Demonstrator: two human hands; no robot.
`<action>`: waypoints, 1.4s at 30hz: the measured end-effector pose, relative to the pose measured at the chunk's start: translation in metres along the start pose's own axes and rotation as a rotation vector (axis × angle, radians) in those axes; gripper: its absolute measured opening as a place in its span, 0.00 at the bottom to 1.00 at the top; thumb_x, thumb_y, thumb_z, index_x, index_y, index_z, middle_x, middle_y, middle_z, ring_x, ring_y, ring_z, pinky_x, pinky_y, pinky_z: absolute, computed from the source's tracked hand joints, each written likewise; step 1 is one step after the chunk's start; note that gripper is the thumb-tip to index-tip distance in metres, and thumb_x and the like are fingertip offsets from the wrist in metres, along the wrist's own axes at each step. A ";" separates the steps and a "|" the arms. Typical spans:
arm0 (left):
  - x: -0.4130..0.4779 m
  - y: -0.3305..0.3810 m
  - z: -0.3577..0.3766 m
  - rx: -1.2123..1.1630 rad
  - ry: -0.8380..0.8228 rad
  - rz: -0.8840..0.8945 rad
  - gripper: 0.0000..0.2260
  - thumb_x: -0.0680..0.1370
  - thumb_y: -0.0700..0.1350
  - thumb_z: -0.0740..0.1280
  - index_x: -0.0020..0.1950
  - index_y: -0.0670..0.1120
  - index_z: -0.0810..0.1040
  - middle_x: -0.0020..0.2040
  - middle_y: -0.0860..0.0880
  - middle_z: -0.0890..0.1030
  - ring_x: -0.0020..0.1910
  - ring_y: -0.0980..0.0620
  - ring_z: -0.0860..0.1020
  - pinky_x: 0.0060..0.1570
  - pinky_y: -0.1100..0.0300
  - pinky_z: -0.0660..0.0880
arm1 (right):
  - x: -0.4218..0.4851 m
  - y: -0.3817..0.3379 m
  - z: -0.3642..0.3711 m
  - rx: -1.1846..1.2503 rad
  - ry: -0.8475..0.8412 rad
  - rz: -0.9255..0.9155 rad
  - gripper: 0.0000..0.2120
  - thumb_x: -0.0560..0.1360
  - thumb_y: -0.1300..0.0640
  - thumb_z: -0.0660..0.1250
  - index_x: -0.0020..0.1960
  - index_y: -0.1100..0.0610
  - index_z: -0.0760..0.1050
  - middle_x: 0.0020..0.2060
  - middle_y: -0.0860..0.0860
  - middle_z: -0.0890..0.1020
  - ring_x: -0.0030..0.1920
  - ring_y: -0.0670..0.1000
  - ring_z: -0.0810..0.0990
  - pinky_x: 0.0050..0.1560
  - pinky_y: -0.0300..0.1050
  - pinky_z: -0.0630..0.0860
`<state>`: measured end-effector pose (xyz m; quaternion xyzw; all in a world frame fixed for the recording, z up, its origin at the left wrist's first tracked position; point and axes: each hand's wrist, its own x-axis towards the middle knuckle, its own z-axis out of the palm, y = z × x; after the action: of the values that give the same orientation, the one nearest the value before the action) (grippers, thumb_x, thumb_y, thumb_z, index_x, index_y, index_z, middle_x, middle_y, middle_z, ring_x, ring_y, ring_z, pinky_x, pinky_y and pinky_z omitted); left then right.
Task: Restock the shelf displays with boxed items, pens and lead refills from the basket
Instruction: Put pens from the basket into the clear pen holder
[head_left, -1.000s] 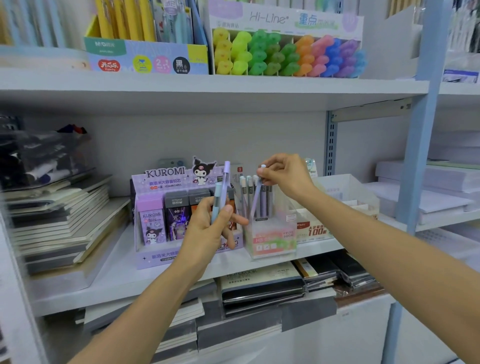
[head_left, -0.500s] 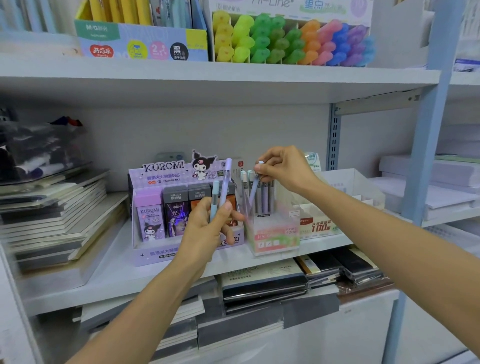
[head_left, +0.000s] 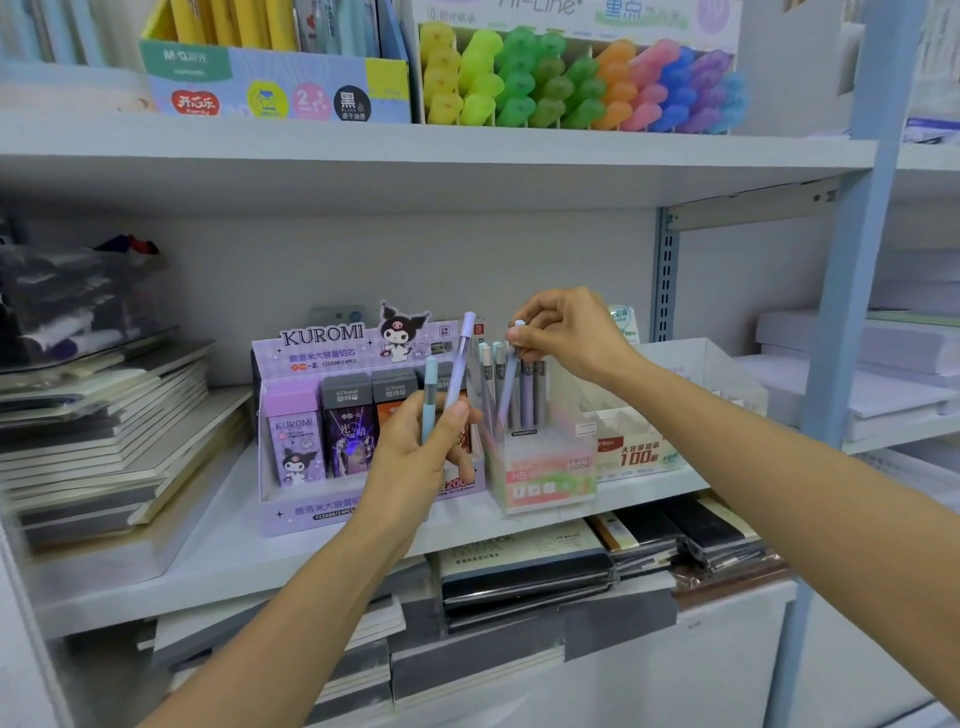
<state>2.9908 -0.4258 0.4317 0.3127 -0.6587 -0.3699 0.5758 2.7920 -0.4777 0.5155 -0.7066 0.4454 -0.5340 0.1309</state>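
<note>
A: State of right hand (head_left: 569, 335)?
B: Its fingers (head_left: 524, 332) pinch the top of slim lilac pen (head_left: 508, 387), axis near upright, tip inside clear plastic pen box (head_left: 545, 478) directly below.
A: And left hand (head_left: 415, 462)?
B: It grips two spare pastel pens (head_left: 459, 364), just left of the box.

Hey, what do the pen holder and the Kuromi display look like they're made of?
Pen holder: likely clear plastic, glossy; the pens inside show through its walls. Kuromi display: probably printed cardboard, fairly matte; flat folded panels and a cut-out header.
</note>
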 end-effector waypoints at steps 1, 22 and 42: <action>0.000 0.000 0.000 0.007 -0.005 0.011 0.08 0.81 0.48 0.62 0.56 0.45 0.76 0.47 0.53 0.84 0.28 0.54 0.76 0.24 0.70 0.66 | 0.000 0.000 0.001 -0.002 0.003 0.003 0.07 0.72 0.63 0.74 0.47 0.66 0.80 0.36 0.61 0.84 0.39 0.56 0.85 0.43 0.46 0.83; -0.012 0.006 0.019 0.059 -0.072 0.200 0.07 0.83 0.47 0.57 0.54 0.47 0.74 0.41 0.50 0.80 0.32 0.56 0.74 0.31 0.70 0.70 | -0.026 -0.017 0.004 -0.106 -0.059 -0.100 0.09 0.71 0.62 0.75 0.49 0.61 0.78 0.34 0.57 0.84 0.35 0.53 0.84 0.42 0.50 0.83; -0.009 0.022 0.019 0.018 -0.042 0.024 0.14 0.83 0.48 0.58 0.53 0.41 0.79 0.40 0.48 0.82 0.33 0.60 0.76 0.30 0.70 0.69 | -0.036 -0.045 -0.005 0.452 -0.228 -0.016 0.04 0.77 0.61 0.68 0.51 0.58 0.80 0.42 0.55 0.85 0.42 0.49 0.84 0.44 0.41 0.81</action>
<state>2.9738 -0.4041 0.4438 0.3021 -0.6776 -0.3633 0.5636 2.8087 -0.4231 0.5239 -0.7187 0.2917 -0.5376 0.3307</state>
